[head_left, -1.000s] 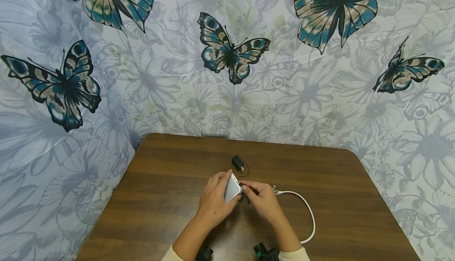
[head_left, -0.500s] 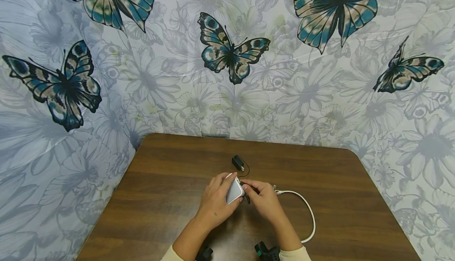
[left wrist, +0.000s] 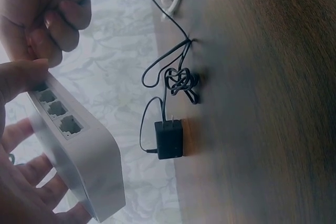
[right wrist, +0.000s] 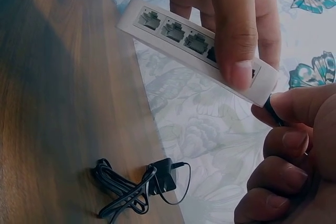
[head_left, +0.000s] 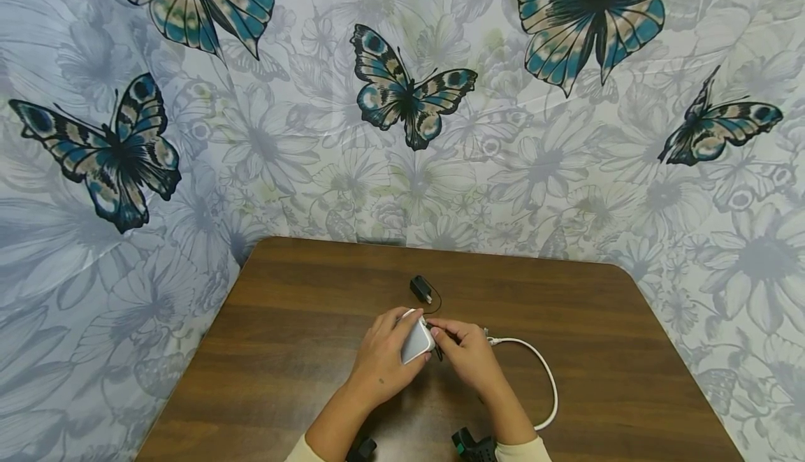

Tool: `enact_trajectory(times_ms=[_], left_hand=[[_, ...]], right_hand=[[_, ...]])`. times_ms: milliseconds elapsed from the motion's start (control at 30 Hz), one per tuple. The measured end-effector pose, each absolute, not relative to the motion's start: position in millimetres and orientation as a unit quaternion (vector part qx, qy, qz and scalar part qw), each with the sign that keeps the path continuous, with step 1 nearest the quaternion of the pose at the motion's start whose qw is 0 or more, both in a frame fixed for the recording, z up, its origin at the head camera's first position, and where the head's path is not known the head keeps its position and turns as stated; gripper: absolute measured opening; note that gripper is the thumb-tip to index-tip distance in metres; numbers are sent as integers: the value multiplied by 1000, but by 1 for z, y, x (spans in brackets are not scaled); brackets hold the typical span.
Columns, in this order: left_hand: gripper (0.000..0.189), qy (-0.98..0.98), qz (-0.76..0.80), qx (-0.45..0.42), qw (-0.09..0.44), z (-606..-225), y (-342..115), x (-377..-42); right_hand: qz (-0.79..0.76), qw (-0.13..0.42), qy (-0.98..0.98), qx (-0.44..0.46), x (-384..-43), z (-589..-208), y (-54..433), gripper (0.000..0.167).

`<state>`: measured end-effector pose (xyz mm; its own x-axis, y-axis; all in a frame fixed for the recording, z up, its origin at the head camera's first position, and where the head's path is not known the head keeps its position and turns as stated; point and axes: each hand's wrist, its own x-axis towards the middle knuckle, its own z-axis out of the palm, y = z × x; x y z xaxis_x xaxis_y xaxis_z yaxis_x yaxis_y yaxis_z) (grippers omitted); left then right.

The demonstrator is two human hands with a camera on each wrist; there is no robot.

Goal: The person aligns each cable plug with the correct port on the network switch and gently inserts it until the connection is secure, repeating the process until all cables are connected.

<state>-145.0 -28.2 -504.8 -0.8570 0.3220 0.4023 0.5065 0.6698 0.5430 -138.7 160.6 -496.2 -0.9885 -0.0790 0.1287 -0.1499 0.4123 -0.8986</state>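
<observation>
My left hand (head_left: 383, 361) grips a white Ethernet switch (head_left: 418, 345) above the table, its thumb lying across the row of ports in the right wrist view. Several ports on the switch (right wrist: 181, 59) face that camera. At the switch's end, my right hand (head_left: 468, 358) pinches the black power cable (right wrist: 271, 112) by its plug end, touching or very close to the casing; the fingers hide whether the tip is inside. From that hand the thin cord runs down to a tangled bundle (left wrist: 179, 80) beside the black power adapter (left wrist: 169, 141) on the table.
A white cable (head_left: 548, 371) curves over the wooden table (head_left: 302, 287) to the right of my right hand. Behind the table's far edge hangs a butterfly-patterned cloth (head_left: 415, 189). Dark wrist devices (head_left: 473, 446) show near both sleeves.
The switch in my left hand has shifted slightly right and towards me, closer to the right hand's fingertips. The right hand has barely moved and keeps pinching the cable.
</observation>
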Motion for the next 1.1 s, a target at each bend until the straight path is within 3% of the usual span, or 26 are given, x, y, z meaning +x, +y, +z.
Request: enact_trajectory(times_ms=[367, 633, 1100], left_hand=[[74, -902, -321, -259, 128, -508, -32, -147], [93, -907, -285, -290, 112, -507, -37, -148], [83, -918, -271, -282, 60, -508, -37, -148]], right_hand=[[475, 27, -876, 77, -139, -490, 165, 18], [428, 28, -898, 99, -140, -487, 169, 15], [369, 50, -915, 156, -141, -485, 172, 12]])
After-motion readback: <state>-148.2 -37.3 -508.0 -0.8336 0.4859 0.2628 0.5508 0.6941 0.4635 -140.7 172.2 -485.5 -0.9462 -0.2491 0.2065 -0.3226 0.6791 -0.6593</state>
